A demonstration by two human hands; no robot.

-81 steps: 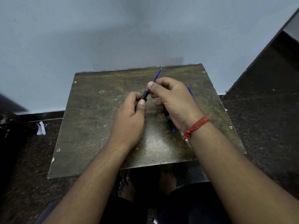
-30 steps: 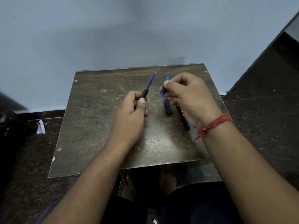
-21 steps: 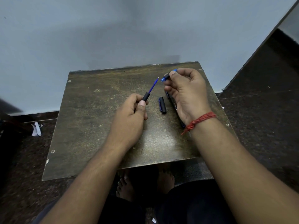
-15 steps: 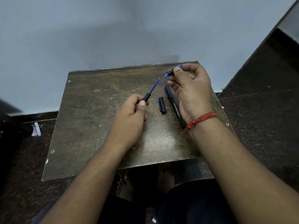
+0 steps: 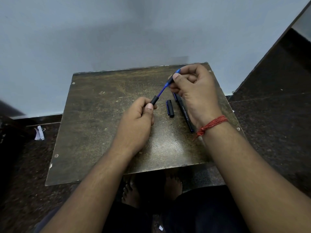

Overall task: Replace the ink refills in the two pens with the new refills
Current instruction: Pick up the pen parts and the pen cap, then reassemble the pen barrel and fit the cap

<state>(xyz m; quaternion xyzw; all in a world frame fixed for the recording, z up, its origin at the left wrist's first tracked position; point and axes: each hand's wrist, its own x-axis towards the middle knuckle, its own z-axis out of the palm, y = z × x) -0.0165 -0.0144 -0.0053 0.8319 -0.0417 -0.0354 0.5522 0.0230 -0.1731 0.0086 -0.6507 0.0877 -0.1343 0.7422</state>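
Pen barrel (image 5: 154, 100), black, with blue refill (image 5: 161, 92) sticking out of its upper end: gripped in the closed left hand (image 5: 136, 122) above the table (image 5: 94, 125), refill slanting up to the front piece (image 5: 171, 79) pinched by the right hand (image 5: 193, 91). Pen cap (image 5: 170, 108), loose, flat on the table between the hands. Second pen (image 5: 185, 113), whole, lying just beside the cap, partly under the right hand.
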